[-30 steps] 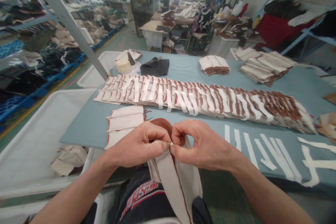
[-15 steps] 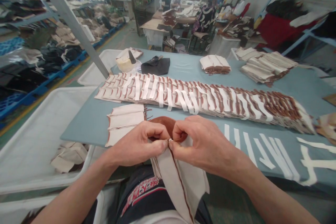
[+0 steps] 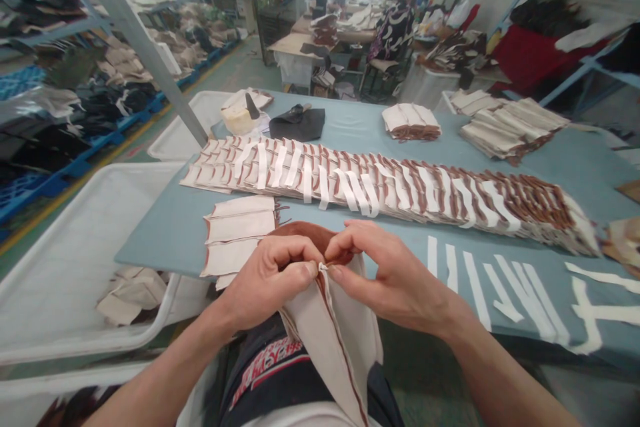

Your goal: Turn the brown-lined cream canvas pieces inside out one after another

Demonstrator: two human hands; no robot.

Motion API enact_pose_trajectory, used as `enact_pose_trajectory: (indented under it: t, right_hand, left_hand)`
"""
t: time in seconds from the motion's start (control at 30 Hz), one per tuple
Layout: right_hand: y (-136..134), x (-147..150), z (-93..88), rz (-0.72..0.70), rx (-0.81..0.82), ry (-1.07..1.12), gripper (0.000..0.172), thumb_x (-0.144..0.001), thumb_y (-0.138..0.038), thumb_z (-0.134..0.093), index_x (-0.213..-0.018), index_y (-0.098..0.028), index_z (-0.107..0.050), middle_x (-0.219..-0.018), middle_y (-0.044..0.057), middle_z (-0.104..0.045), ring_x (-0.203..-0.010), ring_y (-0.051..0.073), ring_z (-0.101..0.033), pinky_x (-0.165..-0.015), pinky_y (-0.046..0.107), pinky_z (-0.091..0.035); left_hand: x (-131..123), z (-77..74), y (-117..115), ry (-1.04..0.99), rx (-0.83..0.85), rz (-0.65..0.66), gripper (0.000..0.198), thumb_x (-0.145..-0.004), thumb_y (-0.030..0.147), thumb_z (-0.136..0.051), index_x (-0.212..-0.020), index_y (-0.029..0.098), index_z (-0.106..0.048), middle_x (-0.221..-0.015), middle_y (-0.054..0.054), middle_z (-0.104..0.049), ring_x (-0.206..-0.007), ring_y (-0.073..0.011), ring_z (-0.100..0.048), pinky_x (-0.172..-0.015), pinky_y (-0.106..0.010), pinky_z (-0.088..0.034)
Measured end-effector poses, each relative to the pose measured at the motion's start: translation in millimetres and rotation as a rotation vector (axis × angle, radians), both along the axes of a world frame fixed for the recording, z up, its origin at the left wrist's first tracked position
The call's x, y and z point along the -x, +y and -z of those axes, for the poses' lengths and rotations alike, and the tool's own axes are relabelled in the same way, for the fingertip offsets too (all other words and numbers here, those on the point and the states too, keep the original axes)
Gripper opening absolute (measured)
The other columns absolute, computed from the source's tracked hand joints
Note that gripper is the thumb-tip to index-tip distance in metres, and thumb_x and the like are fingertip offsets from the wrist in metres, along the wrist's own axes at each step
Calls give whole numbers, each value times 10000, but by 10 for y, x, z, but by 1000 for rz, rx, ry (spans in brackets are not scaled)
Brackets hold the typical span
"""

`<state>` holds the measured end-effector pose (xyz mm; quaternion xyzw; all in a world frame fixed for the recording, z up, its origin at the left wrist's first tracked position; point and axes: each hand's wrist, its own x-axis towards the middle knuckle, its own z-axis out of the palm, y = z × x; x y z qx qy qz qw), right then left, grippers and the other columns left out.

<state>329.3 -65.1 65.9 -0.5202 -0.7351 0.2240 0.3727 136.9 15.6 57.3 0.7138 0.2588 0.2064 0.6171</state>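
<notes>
Left hand and right hand pinch, fingers clenched, the top corner of a cream fabric panel with brown piped seam. Flat white fabric strips lie at 3 o'clock on the blue-grey table.

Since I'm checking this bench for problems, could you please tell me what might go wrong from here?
The cream fabric piece hangs down towards the lap from a small pinch, so it could slip from the left hand or right hand. That right hand might also brush the loose white strips lying nearby.
</notes>
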Motion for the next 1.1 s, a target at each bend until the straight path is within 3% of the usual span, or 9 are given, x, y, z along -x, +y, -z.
enact_pose_trajectory:
  t: [0.27, 0.5, 0.73, 0.93, 1.1]
  right_hand:
    - [-14, -10, -1, -58, -292, -162, 84, -966, -137, -630, -908, -190, -661, -847, 65, -789, -795, 194, -734, -785, 326, -537]
    - [-41, 27, -68, -21, -338, -325, 205, -965, -97, -565, -839, -218, -673, -873, 26, -827, -760, 168, -765, -782, 305, -564]
    - [-16, 73, -23, 45, -375, -471, 263, -940, -107, -510, -731, -208, -632, -652, 23, -736, -607, 167, -689, -638, 295, -489]
    - [47, 13, 35, -27, -157, -267, 139, -860, -123, -493, -802, -198, -594, -657, 0, -682, -549, 128, -577, -573, 254, -396]
    - [166, -60, 31, -131, 157, -64, 80, -841, -144, -523, -787, -200, -542, -623, -59, -576, -510, 84, -454, -532, 214, -315]
  left_hand:
    - [123, 33, 55, 48, -91, 121, 249, -959, 259, -564, -872, 104, -739, -769, -20, -692, -686, -114, -560, -621, -192, -410]
    - [167, 8, 54, 62, -230, 132, 232, -1015, 233, -553, -932, 134, -746, -811, 1, -705, -742, -109, -602, -698, -188, -428]
    - [150, -9, 45, 82, -245, 128, 247, -1017, 250, -543, -945, 137, -750, -797, 2, -707, -722, -110, -605, -684, -190, -423]
    - [143, 47, 57, 63, -40, 167, 296, -982, 303, -556, -810, 107, -696, -705, 8, -597, -627, -97, -486, -566, -188, -365]
    - [101, 85, 55, 92, -36, 144, 292, -940, 311, -569, -759, 103, -664, -663, 18, -536, -605, -91, -431, -543, -192, -331]
